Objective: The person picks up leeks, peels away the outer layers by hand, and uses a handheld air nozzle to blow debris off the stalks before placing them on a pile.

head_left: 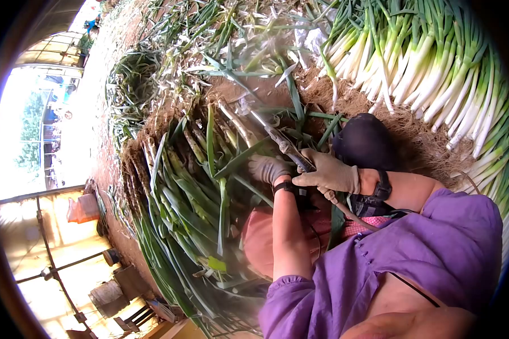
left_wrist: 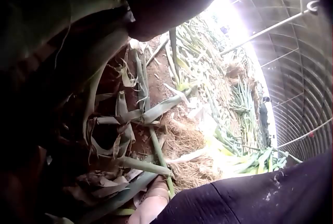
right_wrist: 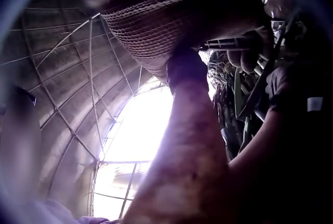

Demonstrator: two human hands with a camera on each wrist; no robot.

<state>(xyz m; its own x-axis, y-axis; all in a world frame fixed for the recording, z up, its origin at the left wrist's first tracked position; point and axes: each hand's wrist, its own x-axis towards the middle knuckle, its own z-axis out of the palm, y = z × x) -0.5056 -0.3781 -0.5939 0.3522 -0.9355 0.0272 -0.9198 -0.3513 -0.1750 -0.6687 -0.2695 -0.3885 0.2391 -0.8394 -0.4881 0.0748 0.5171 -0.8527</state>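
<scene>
In the head view my gloved left hand (head_left: pixel 268 168) has its fingers curled at the lower end of a soil-stained leek (head_left: pixel 236 123), among green leaves. My gloved right hand (head_left: pixel 329 171) grips a grimy metal rod (head_left: pixel 281 141) that points up and left, its tip close to the leek; a hose (head_left: pixel 353 216) trails below. The right wrist view shows the ribbed glove of my right hand (right_wrist: pixel 156 18) close up and my left hand (right_wrist: pixel 278 84) beyond. Dark shapes hide my left hand's grip in the left wrist view, above loose leaves (left_wrist: pixel 164 107).
Untrimmed leeks (head_left: pixel 181 198) lie piled on the left. Pale, clean-stalked leeks (head_left: pixel 418 73) are laid in rows at the upper right, roots toward my dark-clad knee (head_left: pixel 365 141). Peeled scraps (head_left: pixel 169 62) cover the ground beyond, and a sheeted frame wall (head_left: pixel 56 237) stands far left.
</scene>
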